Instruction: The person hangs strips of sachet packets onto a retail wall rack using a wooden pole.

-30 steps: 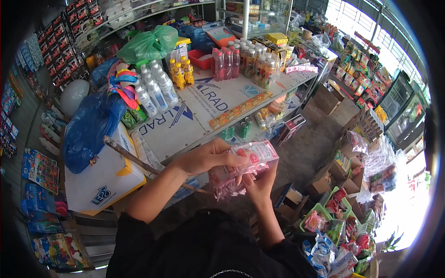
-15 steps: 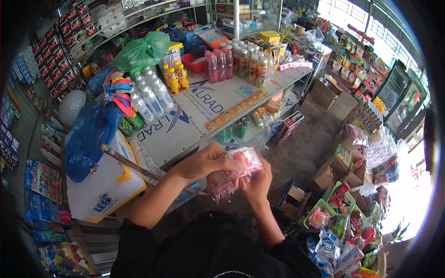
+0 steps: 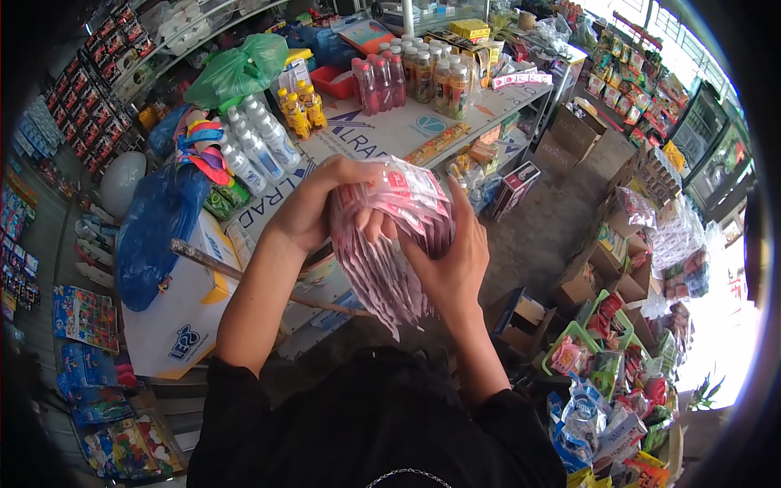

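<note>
Both my hands grip a thick bundle of pink and white sachets (image 3: 390, 244) held up in front of my chest. My left hand (image 3: 321, 203) clasps its top left side, fingers curled over the packets. My right hand (image 3: 451, 260) presses against the right side, fingers pointing up. The sachets hang down in a bunch below my hands and hide part of the counter behind them.
A white counter (image 3: 407, 134) carries rows of water bottles (image 3: 260, 150), yellow drinks (image 3: 297, 114) and red drinks (image 3: 378, 81). A blue bag (image 3: 154, 232) and a white box (image 3: 183, 325) sit at left. Cardboard boxes and snack baskets (image 3: 594, 358) crowd the floor at right.
I have raised the bundle of sachets higher and closer to my face. The bundle now hangs longer below my hands, and my right hand has shifted up along its side.
</note>
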Action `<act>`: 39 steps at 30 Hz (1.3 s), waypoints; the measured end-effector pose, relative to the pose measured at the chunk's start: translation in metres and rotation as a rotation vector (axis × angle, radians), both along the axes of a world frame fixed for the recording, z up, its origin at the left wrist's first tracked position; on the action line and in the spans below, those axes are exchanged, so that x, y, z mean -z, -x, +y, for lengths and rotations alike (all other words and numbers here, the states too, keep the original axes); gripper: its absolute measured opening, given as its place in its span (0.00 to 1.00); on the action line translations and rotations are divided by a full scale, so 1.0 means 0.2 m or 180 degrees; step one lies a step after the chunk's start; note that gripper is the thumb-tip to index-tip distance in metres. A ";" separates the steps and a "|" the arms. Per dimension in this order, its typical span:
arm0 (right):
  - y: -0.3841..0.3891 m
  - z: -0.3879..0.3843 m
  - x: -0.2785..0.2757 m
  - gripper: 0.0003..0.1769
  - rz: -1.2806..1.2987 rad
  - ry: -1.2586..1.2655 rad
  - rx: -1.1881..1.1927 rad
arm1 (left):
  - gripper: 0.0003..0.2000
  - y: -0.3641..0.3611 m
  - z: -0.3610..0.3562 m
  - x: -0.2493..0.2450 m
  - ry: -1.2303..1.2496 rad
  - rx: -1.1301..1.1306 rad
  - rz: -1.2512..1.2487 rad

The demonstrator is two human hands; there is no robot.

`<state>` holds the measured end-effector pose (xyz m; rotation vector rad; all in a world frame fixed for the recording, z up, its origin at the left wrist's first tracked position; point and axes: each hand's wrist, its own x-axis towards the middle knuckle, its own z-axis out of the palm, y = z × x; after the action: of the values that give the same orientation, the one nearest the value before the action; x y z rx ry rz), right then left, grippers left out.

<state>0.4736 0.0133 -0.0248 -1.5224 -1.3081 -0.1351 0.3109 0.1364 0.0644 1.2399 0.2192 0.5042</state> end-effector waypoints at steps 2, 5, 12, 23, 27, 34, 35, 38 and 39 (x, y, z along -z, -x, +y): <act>0.00 0.02 0.00 0.51 0.0026 -0.0054 -0.0026 | 0.23 0.00 -0.01 -0.03 -0.0132 -0.0053 -0.0017; 0.03 0.03 -0.02 0.50 0.0193 -0.0206 -0.0018 | 0.23 -0.02 -0.05 -0.07 -0.0237 -0.0172 0.0100; 0.02 0.03 -0.08 0.43 -0.0322 -0.0502 0.0279 | 0.22 -0.03 -0.09 -0.06 -0.0537 -0.0078 0.0314; -0.13 0.04 -0.04 0.33 -0.0885 -0.0683 -0.0012 | 0.23 -0.02 -0.13 -0.02 -0.0329 0.0132 0.0391; -0.25 0.03 -0.15 0.33 -0.1569 -0.0725 -0.0239 | 0.26 0.01 -0.15 0.00 -0.0573 0.0025 0.0508; -0.34 0.02 -0.35 0.26 -0.2429 -0.0922 -0.0330 | 0.25 0.07 -0.19 0.05 -0.0544 0.0224 0.0665; -0.34 0.02 -0.37 0.26 -0.2423 -0.0892 -0.0307 | 0.25 0.08 -0.20 0.08 -0.0528 0.0258 0.0671; -0.32 0.01 -0.41 0.24 -0.2565 -0.0975 -0.0536 | 0.24 0.13 -0.17 0.26 -0.0552 0.0751 0.0593; -0.30 0.00 -0.41 0.24 -0.2556 -0.0957 -0.0510 | 0.24 0.13 -0.18 0.29 -0.0547 0.0781 0.0602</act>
<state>0.5333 0.0141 0.0575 -1.1210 -1.9182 -0.8686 0.2839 0.1013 0.0062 1.4615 0.1826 0.1961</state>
